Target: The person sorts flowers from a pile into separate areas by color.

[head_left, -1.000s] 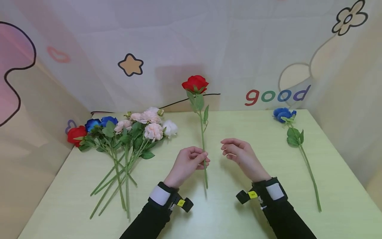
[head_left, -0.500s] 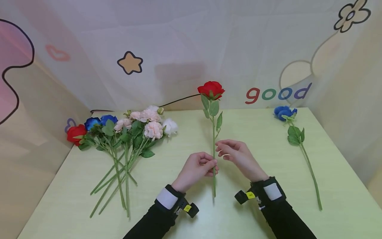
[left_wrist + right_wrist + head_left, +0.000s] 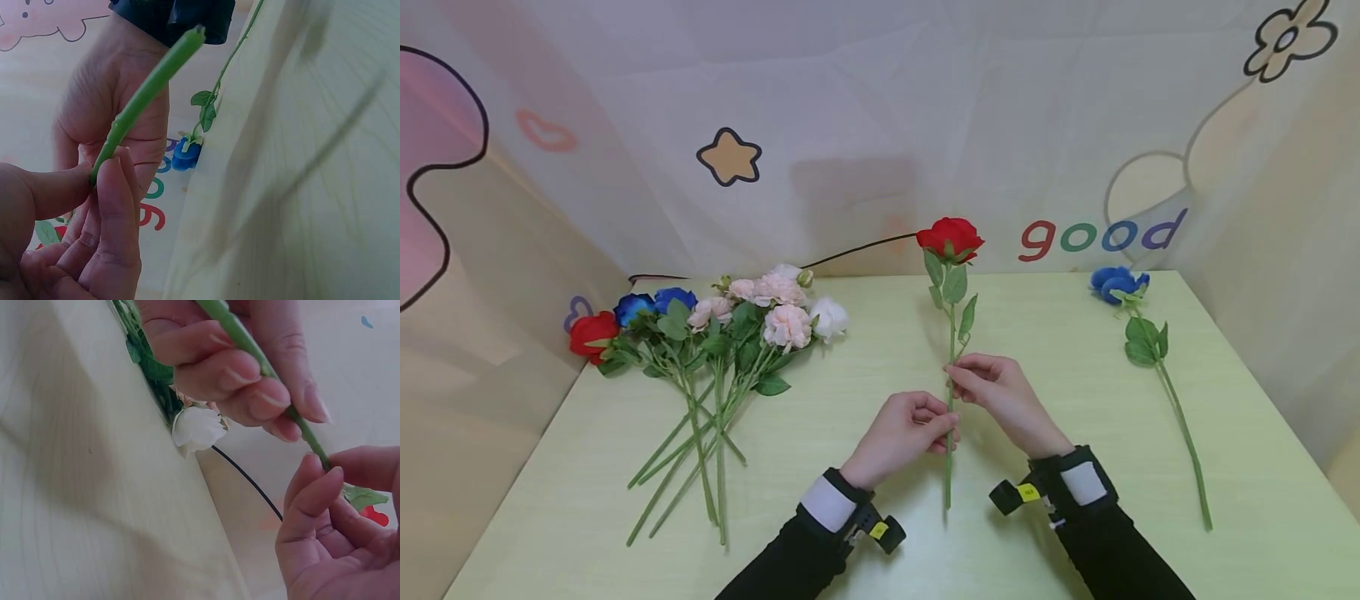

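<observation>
A red rose [image 3: 951,240] with a long green stem stands upright over the middle of the table. My left hand [image 3: 904,433] pinches its stem low down, thumb against fingers. Just above, my right hand [image 3: 1000,392] pinches the same stem below the leaves. In the left wrist view the cut end of the stem [image 3: 150,94] juts out past the left thumb and fingers. The right wrist view has the left hand [image 3: 231,375] and the right hand [image 3: 350,519] close together along the stem, the bloom mostly hidden behind the right hand.
A pile of flowers lies at the left: a red rose [image 3: 593,335], blue blooms [image 3: 674,300], pale pink blooms [image 3: 787,327] and a white one [image 3: 829,319], their stems crossing. One blue rose [image 3: 1116,285] lies alone at the right. A printed cloth [image 3: 880,100] hangs behind the table.
The left hand has carried the red rose rightward and lower, toward the right hand. The right hand's fingers, earlier apart from the stem, now pinch it.
</observation>
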Available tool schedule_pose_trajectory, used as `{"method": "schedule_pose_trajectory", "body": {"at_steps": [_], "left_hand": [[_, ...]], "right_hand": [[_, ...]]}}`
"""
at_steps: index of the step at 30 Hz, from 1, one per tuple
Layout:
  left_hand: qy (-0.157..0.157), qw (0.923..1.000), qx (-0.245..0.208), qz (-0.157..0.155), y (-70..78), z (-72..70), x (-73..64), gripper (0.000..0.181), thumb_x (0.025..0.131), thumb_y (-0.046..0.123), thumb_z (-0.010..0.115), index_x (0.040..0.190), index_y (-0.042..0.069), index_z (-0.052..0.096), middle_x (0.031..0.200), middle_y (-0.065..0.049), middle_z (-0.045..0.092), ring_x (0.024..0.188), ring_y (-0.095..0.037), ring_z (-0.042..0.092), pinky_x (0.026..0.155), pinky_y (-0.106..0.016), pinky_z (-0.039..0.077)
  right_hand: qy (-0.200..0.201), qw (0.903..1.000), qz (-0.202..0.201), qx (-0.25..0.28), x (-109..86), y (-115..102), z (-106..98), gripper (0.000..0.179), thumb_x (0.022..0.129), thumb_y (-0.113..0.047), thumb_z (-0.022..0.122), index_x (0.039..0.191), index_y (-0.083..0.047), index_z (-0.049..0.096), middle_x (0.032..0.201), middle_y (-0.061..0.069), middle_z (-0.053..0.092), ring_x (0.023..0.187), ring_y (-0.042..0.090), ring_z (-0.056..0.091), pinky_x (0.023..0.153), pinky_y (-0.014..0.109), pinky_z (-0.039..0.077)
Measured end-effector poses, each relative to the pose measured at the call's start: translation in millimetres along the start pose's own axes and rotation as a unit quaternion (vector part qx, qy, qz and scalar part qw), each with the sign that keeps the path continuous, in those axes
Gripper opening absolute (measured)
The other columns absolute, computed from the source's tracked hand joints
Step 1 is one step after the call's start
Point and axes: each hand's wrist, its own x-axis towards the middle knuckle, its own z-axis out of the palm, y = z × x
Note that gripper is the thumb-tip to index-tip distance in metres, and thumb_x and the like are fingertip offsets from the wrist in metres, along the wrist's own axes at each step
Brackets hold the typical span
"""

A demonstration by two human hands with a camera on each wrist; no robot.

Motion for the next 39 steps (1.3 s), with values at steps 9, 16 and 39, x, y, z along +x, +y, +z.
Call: {"method": "schedule_pose_trajectory", "body": {"at_steps": [9, 16, 39], "left_hand": [[-0.006, 0.9998, 0.017, -0.006, 3.2, -2.2, -2.2, 0.018, 0.092, 0.011, 0.061, 0.098, -0.006, 0.064, 0.079, -0.014, 0.07, 0.069, -0.022, 0.067, 0.064, -0.03, 0.056], [0.034, 0.9965, 0.064, 0.042, 7.3, -13.6, -2.7, 0.023, 0.094, 0.016, 0.058, 0.102, -0.005, 0.064, 0.084, -0.016, 0.069, 0.076, -0.03, 0.068, 0.066, -0.028, 0.056], [0.159, 0.942, 0.275, 0.108, 12.8, -39.3, -2.7, 0.015, 0.092, 0.017, 0.059, 0.099, 0.007, 0.068, 0.088, -0.002, 0.069, 0.072, -0.012, 0.064, 0.067, -0.028, 0.054]], "right_hand": [[-0.008, 0.9999, 0.007, 0.008, -0.4, 0.9, -2.9, 0.041, 0.093, -0.022, 0.061, 0.113, 0.013, 0.055, 0.079, 0.006, 0.06, 0.071, 0.015, 0.055, 0.07, 0.023, 0.049], [-0.003, 0.9993, 0.011, -0.037, 1.1, 2.7, -16.0, 0.039, 0.093, -0.02, 0.061, 0.115, 0.012, 0.056, 0.089, 0.02, 0.059, 0.072, 0.016, 0.056, 0.07, 0.022, 0.051], [0.054, 0.9603, 0.086, -0.26, -10.3, 7.6, -100.6, 0.039, 0.098, -0.021, 0.051, 0.119, 0.011, 0.055, 0.098, 0.02, 0.061, 0.081, 0.023, 0.056, 0.072, 0.026, 0.05]]}}
